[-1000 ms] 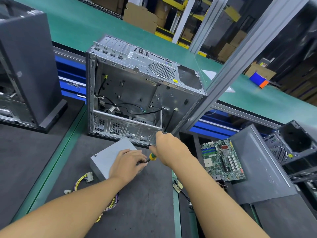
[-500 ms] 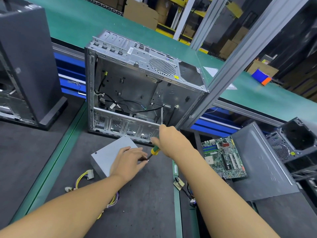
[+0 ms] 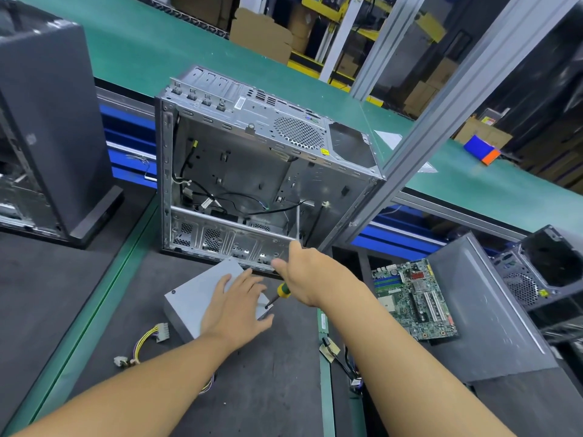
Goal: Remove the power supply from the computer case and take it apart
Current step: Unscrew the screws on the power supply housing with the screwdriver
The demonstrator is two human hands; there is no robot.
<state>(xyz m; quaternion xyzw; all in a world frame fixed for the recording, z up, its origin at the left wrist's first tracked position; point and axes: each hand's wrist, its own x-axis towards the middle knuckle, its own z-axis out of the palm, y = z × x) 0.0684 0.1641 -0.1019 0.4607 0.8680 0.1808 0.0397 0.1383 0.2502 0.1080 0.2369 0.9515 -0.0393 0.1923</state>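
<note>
The grey power supply (image 3: 197, 294) lies on the dark mat in front of the open silver computer case (image 3: 252, 171). Its yellow cable bundle (image 3: 148, 340) trails off to the left. My left hand (image 3: 235, 305) rests flat on the box's top, fingers spread. My right hand (image 3: 307, 274) grips a screwdriver (image 3: 277, 296) with a yellow-green handle. The tip points down at the box's right corner, close to my left fingers. The case stands empty apart from a few black wires.
A green motherboard (image 3: 413, 302) lies to the right beside a grey side panel (image 3: 485, 313). Another open case (image 3: 549, 269) sits far right. A dark tower (image 3: 47, 127) stands at the left. A slanted aluminium post (image 3: 441, 115) rises behind the case, with the green conveyor (image 3: 157, 45) beyond.
My right hand has lifted slightly and turned with the screwdriver at the box's corner. My left hand has spread flatter on the power supply.
</note>
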